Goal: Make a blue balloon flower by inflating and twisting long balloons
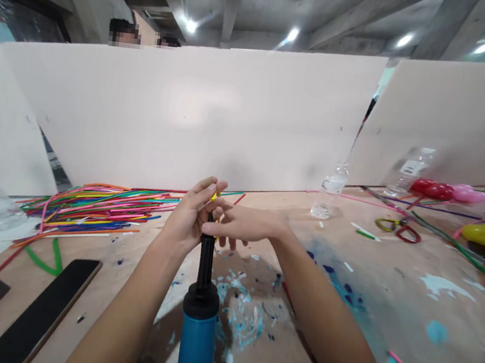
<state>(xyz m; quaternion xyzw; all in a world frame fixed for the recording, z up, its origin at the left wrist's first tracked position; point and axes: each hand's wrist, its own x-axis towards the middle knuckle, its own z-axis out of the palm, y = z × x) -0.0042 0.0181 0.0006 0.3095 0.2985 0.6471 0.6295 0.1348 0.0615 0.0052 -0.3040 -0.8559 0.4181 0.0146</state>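
Observation:
A hand pump (197,347) with a blue barrel and a black ribbed nozzle stands upright in front of me, nozzle upward. Both hands meet at the nozzle's tip. In my left hand (192,213), the fingers pinch a small part of a yellow balloon (214,196); most of it is hidden by fingers. My right hand (244,224) reaches across from the right, its thumb against the nozzle top and its fingers curled around the yellow piece there. The exact fit of balloon on nozzle is hidden.
Long uninflated balloons (107,206) in many colours lie in a pile at left, near a black phone (45,310). A clear bottle (330,189), scissors (400,229) and inflated red balloons (431,189) are at right. White boards (233,115) stand behind the paint-stained table.

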